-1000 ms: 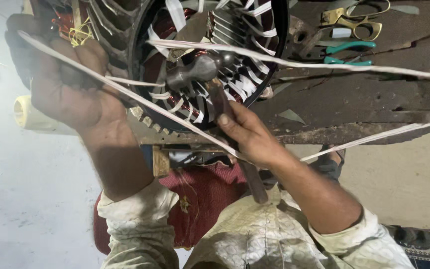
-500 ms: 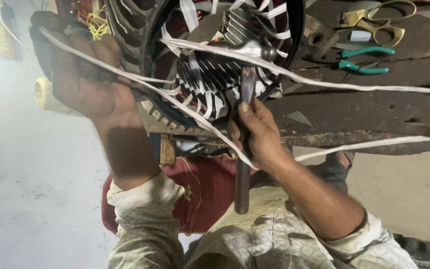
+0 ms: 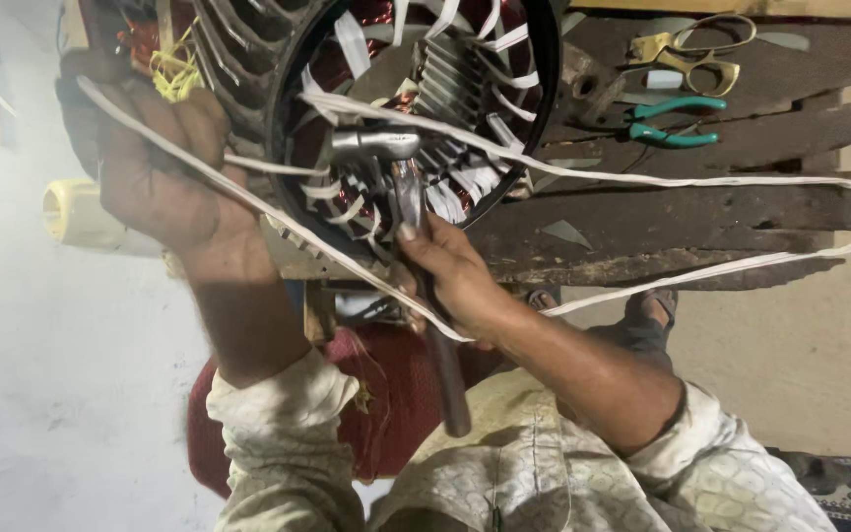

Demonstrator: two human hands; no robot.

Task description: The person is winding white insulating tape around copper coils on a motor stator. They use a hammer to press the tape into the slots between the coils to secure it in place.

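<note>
Top centre of the frame we've got a big motor stator [image 3: 416,108], black ring around it, copper windings with white insulation strips poking out of the slots. Our right hand [image 3: 455,281], lower middle, has its fingers wrapped tight round the handle of a hammer [image 3: 396,167], thumb laid up along the shaft, and the steel head sits right inside the bore against the windings. Our left hand [image 3: 155,167], upper left, is clamped on the stator's finned outer housing, fingers curled over the edge. White tape strips [image 3: 642,177] run across both hands and off to the right. On the rough wooden counter [image 3: 741,207] at upper right lie scissors [image 3: 687,49] and green-handled pliers [image 3: 672,120], well apart from the hands.
</note>
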